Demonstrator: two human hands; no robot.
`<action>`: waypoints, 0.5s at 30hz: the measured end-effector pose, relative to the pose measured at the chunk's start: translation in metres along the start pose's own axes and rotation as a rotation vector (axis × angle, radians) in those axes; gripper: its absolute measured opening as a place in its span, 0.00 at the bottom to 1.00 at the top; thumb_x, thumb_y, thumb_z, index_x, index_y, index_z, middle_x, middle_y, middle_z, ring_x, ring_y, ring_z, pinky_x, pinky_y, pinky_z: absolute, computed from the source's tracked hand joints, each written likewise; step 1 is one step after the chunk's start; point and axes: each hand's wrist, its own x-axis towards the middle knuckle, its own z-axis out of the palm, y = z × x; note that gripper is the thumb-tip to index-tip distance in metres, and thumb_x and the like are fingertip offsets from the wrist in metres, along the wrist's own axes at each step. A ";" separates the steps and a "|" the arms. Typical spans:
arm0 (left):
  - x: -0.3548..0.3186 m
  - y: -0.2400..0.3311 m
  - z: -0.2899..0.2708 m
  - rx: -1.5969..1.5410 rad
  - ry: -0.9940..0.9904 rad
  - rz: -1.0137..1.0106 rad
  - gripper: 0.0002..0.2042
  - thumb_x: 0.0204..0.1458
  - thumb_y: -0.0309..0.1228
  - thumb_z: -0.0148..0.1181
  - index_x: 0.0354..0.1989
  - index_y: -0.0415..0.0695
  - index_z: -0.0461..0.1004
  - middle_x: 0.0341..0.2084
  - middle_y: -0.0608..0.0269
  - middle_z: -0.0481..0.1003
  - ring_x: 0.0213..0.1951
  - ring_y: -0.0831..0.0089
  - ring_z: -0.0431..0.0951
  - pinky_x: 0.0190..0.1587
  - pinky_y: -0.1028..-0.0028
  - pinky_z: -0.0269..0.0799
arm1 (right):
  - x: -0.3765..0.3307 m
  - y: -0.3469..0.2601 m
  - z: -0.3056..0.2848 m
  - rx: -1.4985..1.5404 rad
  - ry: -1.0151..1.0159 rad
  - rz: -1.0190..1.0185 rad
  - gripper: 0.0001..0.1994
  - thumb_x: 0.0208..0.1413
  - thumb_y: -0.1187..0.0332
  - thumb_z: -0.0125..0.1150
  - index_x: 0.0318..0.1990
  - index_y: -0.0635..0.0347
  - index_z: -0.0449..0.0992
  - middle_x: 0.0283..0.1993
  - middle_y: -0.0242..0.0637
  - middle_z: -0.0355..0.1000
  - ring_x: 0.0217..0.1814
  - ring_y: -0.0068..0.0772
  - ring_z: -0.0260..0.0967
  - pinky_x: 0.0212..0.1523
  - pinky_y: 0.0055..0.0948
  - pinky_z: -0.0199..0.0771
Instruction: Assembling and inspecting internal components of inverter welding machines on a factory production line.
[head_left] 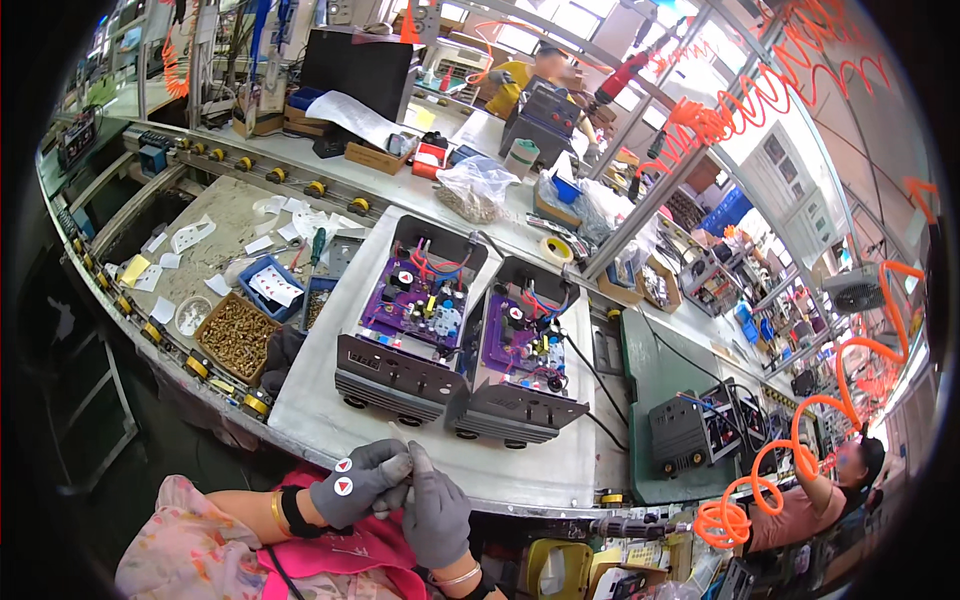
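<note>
1. Left hand (pixel 358 482) and right hand (pixel 436 512), both in grey gloves, meet at lower centre, fingertips pinching a small pale item too tiny to identify
2. Two open machines with purple circuit boards: left machine (pixel 412 318), right machine (pixel 520 355), just above the hands
3. Risk: the gloves may dull the grip, so the item could slip onto the white mat (pixel 320 400)

Bright daylight from upper windows; edges bend, corners black.

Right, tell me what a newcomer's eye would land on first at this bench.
Two open grey machine housings with purple circuit boards sit side by side mid-bench: the left unit and the right unit. At the lower edge, the left hand and right hand, both in grey gloves, meet over something small. An orange coiled hose loops at the right, and a tray of brass screws lies left.
</note>
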 end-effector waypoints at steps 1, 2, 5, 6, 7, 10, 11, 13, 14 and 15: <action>0.001 -0.002 0.001 -0.035 -0.010 0.033 0.15 0.61 0.45 0.50 0.35 0.45 0.65 0.15 0.68 0.66 0.15 0.83 0.62 0.18 0.82 0.58 | 0.000 0.000 0.000 0.041 -0.021 0.032 0.28 0.45 0.78 0.54 0.58 0.73 0.63 0.50 0.50 0.72 0.40 0.41 0.74 0.39 0.34 0.75; 0.001 -0.004 0.001 -0.085 -0.033 0.067 0.15 0.61 0.45 0.50 0.35 0.45 0.65 0.15 0.68 0.66 0.15 0.83 0.62 0.19 0.82 0.58 | 0.000 -0.001 0.001 0.033 -0.009 0.034 0.28 0.45 0.78 0.54 0.58 0.73 0.63 0.50 0.50 0.72 0.40 0.41 0.74 0.39 0.34 0.75; 0.003 -0.010 0.001 -0.053 -0.024 0.105 0.14 0.61 0.44 0.49 0.36 0.45 0.65 0.15 0.68 0.66 0.15 0.83 0.63 0.20 0.82 0.58 | 0.000 0.001 0.001 0.046 0.014 0.027 0.28 0.44 0.79 0.54 0.57 0.73 0.63 0.50 0.50 0.71 0.40 0.41 0.74 0.39 0.34 0.74; 0.003 -0.010 0.001 -0.039 -0.007 0.092 0.14 0.61 0.44 0.49 0.36 0.45 0.65 0.15 0.68 0.66 0.15 0.83 0.63 0.20 0.82 0.58 | 0.001 0.003 0.002 0.032 0.033 0.005 0.28 0.44 0.78 0.54 0.57 0.74 0.64 0.49 0.50 0.71 0.40 0.41 0.74 0.39 0.34 0.74; 0.004 -0.011 0.001 -0.001 -0.011 0.087 0.13 0.61 0.43 0.50 0.38 0.44 0.66 0.17 0.68 0.67 0.18 0.82 0.64 0.22 0.82 0.61 | 0.001 0.005 0.002 0.016 0.051 -0.021 0.28 0.44 0.77 0.55 0.57 0.74 0.64 0.48 0.49 0.72 0.40 0.40 0.74 0.39 0.34 0.74; 0.006 -0.010 0.001 0.002 -0.037 0.131 0.11 0.61 0.39 0.51 0.40 0.43 0.66 0.22 0.65 0.69 0.23 0.80 0.68 0.28 0.79 0.66 | 0.000 0.011 -0.001 0.028 0.042 -0.004 0.28 0.43 0.80 0.54 0.58 0.72 0.64 0.36 0.47 0.73 0.33 0.44 0.72 0.35 0.37 0.72; 0.007 -0.009 0.001 -0.043 -0.077 0.171 0.10 0.61 0.36 0.51 0.42 0.42 0.67 0.25 0.64 0.70 0.25 0.79 0.70 0.31 0.78 0.68 | 0.000 0.012 -0.001 0.029 0.036 -0.019 0.28 0.43 0.80 0.54 0.58 0.72 0.64 0.36 0.47 0.73 0.33 0.44 0.72 0.35 0.37 0.72; 0.005 -0.007 0.000 0.018 -0.029 0.174 0.08 0.61 0.33 0.51 0.41 0.41 0.67 0.28 0.63 0.70 0.28 0.78 0.70 0.34 0.77 0.69 | -0.001 0.012 -0.001 -0.039 0.029 -0.051 0.27 0.45 0.78 0.55 0.58 0.71 0.64 0.35 0.45 0.73 0.34 0.44 0.73 0.35 0.36 0.73; 0.003 -0.005 -0.002 0.057 -0.014 0.169 0.07 0.60 0.31 0.51 0.41 0.40 0.68 0.31 0.62 0.70 0.31 0.77 0.71 0.37 0.75 0.71 | -0.001 0.012 0.000 -0.032 0.040 -0.075 0.27 0.45 0.78 0.55 0.58 0.71 0.64 0.35 0.45 0.73 0.34 0.44 0.73 0.35 0.36 0.73; 0.002 -0.003 -0.003 0.065 0.014 0.173 0.07 0.60 0.31 0.51 0.41 0.40 0.68 0.31 0.62 0.70 0.31 0.77 0.71 0.37 0.75 0.71 | -0.002 0.011 0.001 -0.032 0.010 -0.057 0.26 0.47 0.76 0.57 0.57 0.71 0.65 0.37 0.46 0.73 0.35 0.42 0.73 0.36 0.34 0.73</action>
